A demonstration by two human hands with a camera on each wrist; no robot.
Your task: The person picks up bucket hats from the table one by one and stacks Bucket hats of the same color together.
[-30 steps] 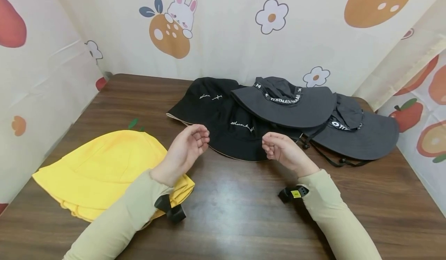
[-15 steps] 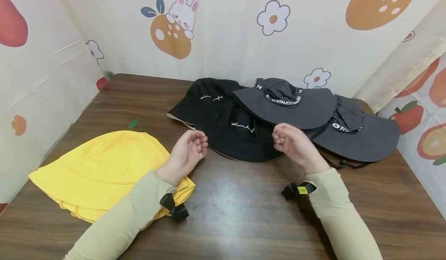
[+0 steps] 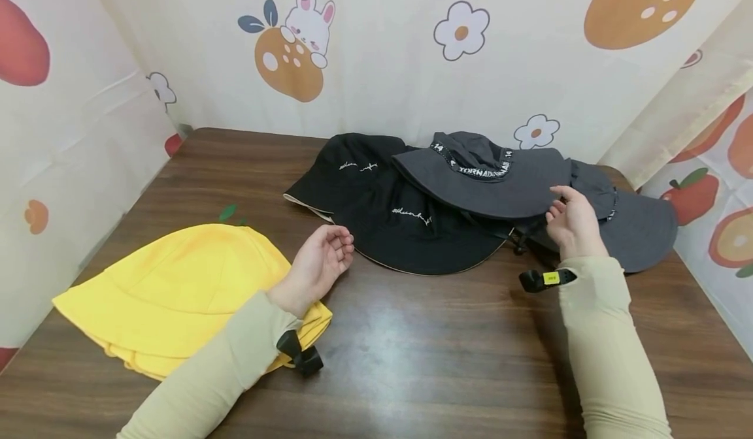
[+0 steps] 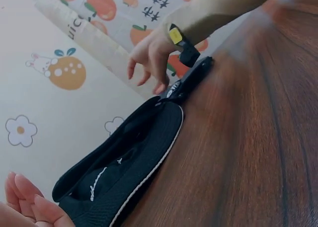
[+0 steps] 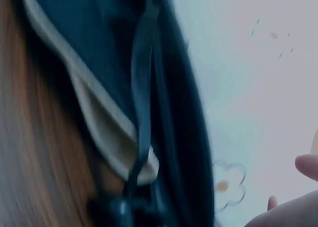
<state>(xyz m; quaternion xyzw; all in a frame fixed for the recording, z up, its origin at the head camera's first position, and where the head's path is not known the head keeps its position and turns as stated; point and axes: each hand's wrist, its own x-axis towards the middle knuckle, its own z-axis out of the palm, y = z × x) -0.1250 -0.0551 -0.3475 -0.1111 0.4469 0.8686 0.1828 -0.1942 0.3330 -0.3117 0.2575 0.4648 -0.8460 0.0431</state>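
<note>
My left hand (image 3: 317,262) hovers beside the yellow bucket hats (image 3: 188,269), its fingers loosely curled around nothing. Just beyond its fingertips lies a pair of overlapping black bucket hats (image 3: 423,243) with white script and a pale brim edge. Over the right part of the dark grey wide-brimmed hats (image 3: 500,191) is my right hand (image 3: 573,223), fingers loosely bent and holding nothing. The left wrist view shows those fingers pointing down, close over the hats. A dark strap (image 5: 142,78) crosses the right wrist view in front of a black brim.
The hats lie on a dark wooden table (image 3: 388,360). Behind them hangs a pale curtain (image 3: 376,53) printed with fruit, flowers and a rabbit, which also closes in both sides. One grey hat overlaps the black ones; a cord toggle (image 3: 519,246) shows at its edge.
My right hand has moved right and slightly away from me, from the front of the black hats to over the grey ones. My left hand has barely moved; the hats lie as before.
</note>
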